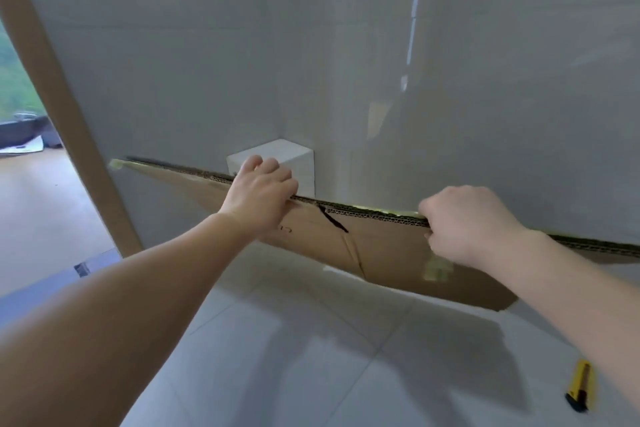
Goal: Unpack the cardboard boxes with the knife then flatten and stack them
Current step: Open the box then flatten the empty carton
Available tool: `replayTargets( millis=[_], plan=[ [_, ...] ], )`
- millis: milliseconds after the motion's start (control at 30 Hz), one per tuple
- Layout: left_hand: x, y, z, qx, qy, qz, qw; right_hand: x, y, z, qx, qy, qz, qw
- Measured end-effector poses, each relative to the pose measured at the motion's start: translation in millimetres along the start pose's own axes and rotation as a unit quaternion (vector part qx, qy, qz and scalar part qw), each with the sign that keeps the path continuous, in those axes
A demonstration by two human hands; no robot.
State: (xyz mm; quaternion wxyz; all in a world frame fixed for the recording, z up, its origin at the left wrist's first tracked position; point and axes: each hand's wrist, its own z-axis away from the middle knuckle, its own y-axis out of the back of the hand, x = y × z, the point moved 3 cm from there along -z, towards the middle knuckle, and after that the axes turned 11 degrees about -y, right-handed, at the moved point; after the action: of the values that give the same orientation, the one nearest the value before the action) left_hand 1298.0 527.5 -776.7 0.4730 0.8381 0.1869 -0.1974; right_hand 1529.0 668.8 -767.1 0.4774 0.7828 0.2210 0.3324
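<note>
Nearby, knife (580, 386) on tiled floor (311, 357).

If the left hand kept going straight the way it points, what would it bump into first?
Probably the small white block against the wall, right beyond the left hand, which grips the flattened cardboard's top edge. Depth is hard to judge, so it might reach the grey wall instead.

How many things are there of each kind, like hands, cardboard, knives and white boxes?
Hands: 2, the left hand and the right hand, both holding the cardboard's top edge
Flattened cardboard: 1
Yellow knife: 1, lying on the floor
White box: 1, behind the cardboard
Total: 5
</note>
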Motion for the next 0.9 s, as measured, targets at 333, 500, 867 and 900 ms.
replayTargets(
  millis=[333, 500, 867, 900],
  plan=[
    [66.1, -60.5, 93.3, -0.181, -0.061, 0.101, 0.976, -66.5, -99.3, 81.0, -0.354, 0.041, -0.203, 0.912],
    [76.3, -75.5, 136.2, -0.194, -0.062, 0.067, 0.977, -116.2, -117.9, 106.0, -0.478, 0.077, -0.288, 0.826],
    [82.6, -126.3, 263.5, -0.461, 0.183, 0.09, 0.863, -199.1, -204.0, 154.5, -0.497, 0.135, -0.274, 0.812],
    [86.2, -134.8, 270.3, -0.46, 0.214, 0.121, 0.853, -202.2, -212.2, 159.5, -0.493, 0.139, -0.262, 0.818]
  ],
)
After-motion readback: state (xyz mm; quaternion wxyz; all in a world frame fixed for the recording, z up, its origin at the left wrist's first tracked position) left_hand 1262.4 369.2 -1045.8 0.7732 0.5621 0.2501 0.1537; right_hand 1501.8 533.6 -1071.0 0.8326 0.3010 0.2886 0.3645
